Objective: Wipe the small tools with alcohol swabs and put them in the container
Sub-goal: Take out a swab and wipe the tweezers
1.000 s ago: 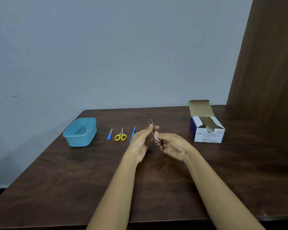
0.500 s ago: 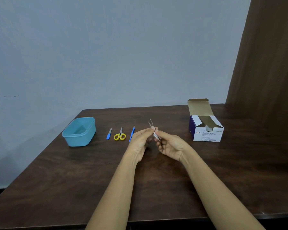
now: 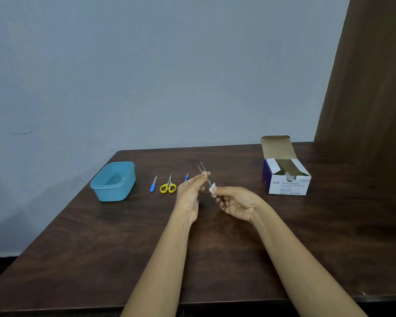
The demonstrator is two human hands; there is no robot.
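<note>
Over the middle of the table my left hand pinches thin metal tweezers, which point up and away. My right hand holds a small white alcohol swab folded around the lower end of the tweezers. On the table to the left lie a blue-handled file, yellow-handled scissors and another blue-handled tool, partly hidden by my left hand. A light blue plastic container stands open at the far left.
An open box of alcohol swabs stands at the right on the dark wooden table. A brown panel rises at the table's right rear. A pale wall is behind.
The swab in my right hand has slid down along the tweezers toward their lower end, and the tweezers now stick out further above my left fingers.
</note>
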